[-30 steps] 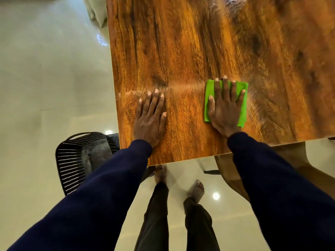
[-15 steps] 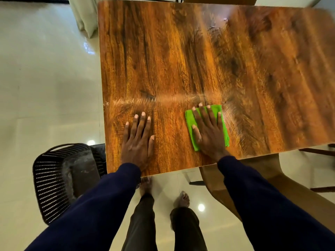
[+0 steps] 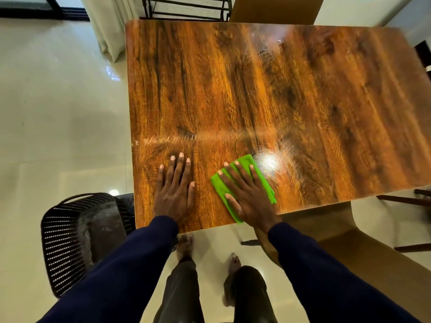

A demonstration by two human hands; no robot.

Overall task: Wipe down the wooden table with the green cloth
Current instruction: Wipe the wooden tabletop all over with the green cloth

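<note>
My right grip (image 3: 249, 194) lies spread flat on the green cloth (image 3: 264, 185), lower centre of frame near the worktop (image 3: 256, 89) edge; left grip (image 3: 175, 190) spread, bracing. I'd press evenly, overlapping long strokes toward the top

A glossy cream tiled floor (image 3: 58, 113) fills the left side and the foreground, with faint grout lines and small bright spots of reflected light (image 3: 113, 192). At lower left stands a black perforated plastic chair (image 3: 67, 241), its seat grey with dust. At lower right is a tan moulded chair (image 3: 349, 257), and a second tan chair back (image 3: 275, 8) shows at the top edge. Just left of that is a black metal frame (image 3: 184, 8), then a pale curtain (image 3: 109, 26) hanging to the floor. A dark door track (image 3: 35, 10) crosses the top left corner. Dark wooden chair legs (image 3: 401, 201) show at the right edge.
</note>
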